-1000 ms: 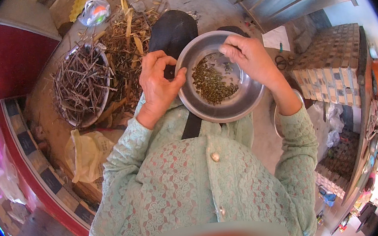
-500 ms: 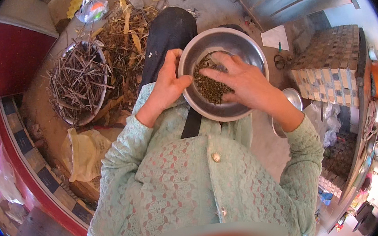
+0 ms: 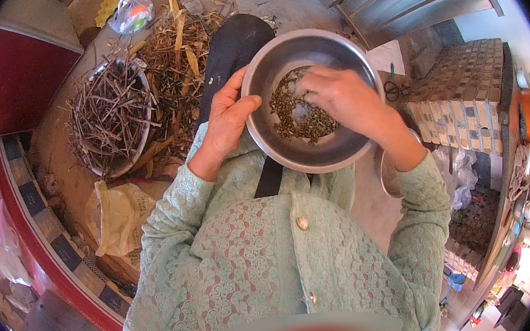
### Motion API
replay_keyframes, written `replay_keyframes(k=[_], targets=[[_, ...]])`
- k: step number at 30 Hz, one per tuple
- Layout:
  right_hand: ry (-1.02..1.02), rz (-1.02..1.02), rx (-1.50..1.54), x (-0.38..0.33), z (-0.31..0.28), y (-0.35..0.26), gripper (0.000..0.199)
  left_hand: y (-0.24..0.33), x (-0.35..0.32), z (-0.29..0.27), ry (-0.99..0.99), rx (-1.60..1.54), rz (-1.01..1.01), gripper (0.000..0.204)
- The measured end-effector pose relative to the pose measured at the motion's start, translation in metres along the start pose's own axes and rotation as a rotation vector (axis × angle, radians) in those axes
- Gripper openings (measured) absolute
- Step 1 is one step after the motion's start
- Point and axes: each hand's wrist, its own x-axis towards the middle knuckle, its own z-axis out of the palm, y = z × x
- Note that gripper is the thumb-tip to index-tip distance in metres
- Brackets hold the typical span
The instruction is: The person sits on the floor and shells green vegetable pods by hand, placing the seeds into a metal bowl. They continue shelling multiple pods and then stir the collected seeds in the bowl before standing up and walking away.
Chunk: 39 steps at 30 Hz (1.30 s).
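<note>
A round stainless steel bowl sits over my lap, tipped slightly. Small brown-green grains or seeds are scattered across its bottom, with bare metal showing between them. My left hand grips the bowl's left rim, thumb on top of the edge and fingers beneath. Inside the bowl, my right hand hovers over the grains at the right, its fingers bunched together and somewhat blurred. Whatever is between those fingertips is hidden.
Left of my knee stands a basin heaped with dry sticks, beside loose husks and twigs. A second metal bowl is partly behind my right forearm. Scissors lie near a tiled block. A pale sack lies left.
My right hand's spread fingers have drawn together and lifted slightly off the grains, which now lie more spread out. The bowl has shifted and tilted a little toward me.
</note>
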Motion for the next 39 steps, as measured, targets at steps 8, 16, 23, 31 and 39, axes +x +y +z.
replay_keyframes(k=[8,16,23,31,39], targets=[[0.206,0.032,-0.017,0.015,-0.069,-0.034,0.019,0.04,-0.001,0.011,0.033,-0.052,0.139,0.052],[0.195,0.056,-0.089,0.026,-0.098,-0.047,0.022,0.059,-0.002,0.018,0.068,-0.071,0.165,0.054],[0.247,0.015,-0.053,0.026,-0.101,-0.042,0.02,0.063,-0.002,0.022,0.053,-0.073,0.187,0.058],[-0.043,-0.04,-0.243,0.018,-0.104,-0.035,0.02,0.063,-0.005,0.031,0.064,-0.042,0.207,0.058],[-0.152,-0.044,-0.47,0.002,-0.065,-0.027,0.008,0.049,-0.004,0.032,0.072,-0.056,0.217,0.054]])
